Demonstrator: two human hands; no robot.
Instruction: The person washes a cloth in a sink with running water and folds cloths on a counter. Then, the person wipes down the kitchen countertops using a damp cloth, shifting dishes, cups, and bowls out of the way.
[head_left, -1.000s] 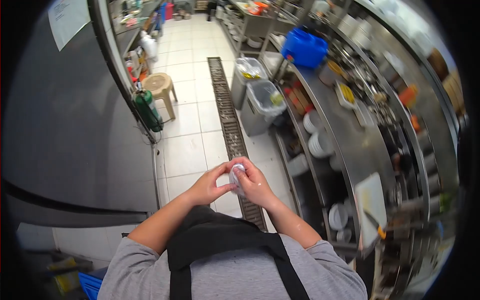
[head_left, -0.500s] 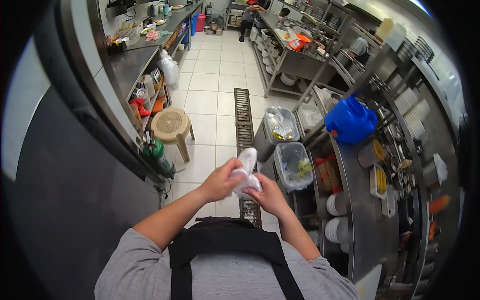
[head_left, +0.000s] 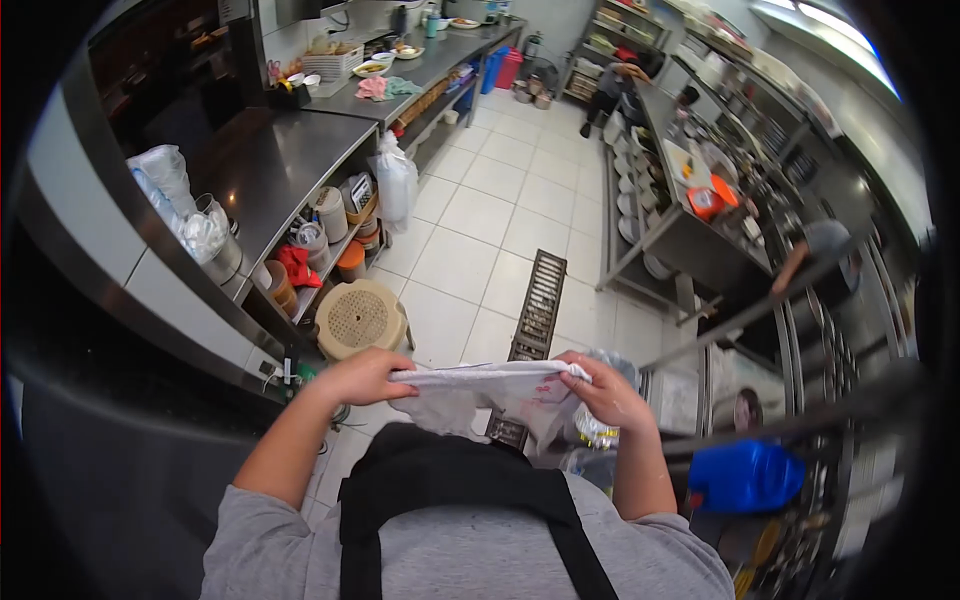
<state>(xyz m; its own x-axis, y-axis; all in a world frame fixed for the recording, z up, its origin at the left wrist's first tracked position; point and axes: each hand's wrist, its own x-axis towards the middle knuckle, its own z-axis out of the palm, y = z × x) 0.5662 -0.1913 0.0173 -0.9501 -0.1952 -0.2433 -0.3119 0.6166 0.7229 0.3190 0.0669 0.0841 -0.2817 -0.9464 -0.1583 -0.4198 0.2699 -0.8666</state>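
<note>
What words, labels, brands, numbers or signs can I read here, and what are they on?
No text is readable.
Red marks on the white cloth: too blurred to tell whether they are lettering.
Black-and-white item under the metal counter: too small to read.

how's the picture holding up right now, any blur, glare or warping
Head view: dark borders and curved edges suggest a wide fisheye lens; the ceiling light glares at upper right; the steel rail at lower right looks smeared; the white cloth is clearer, its reddish marks discernible.
</note>
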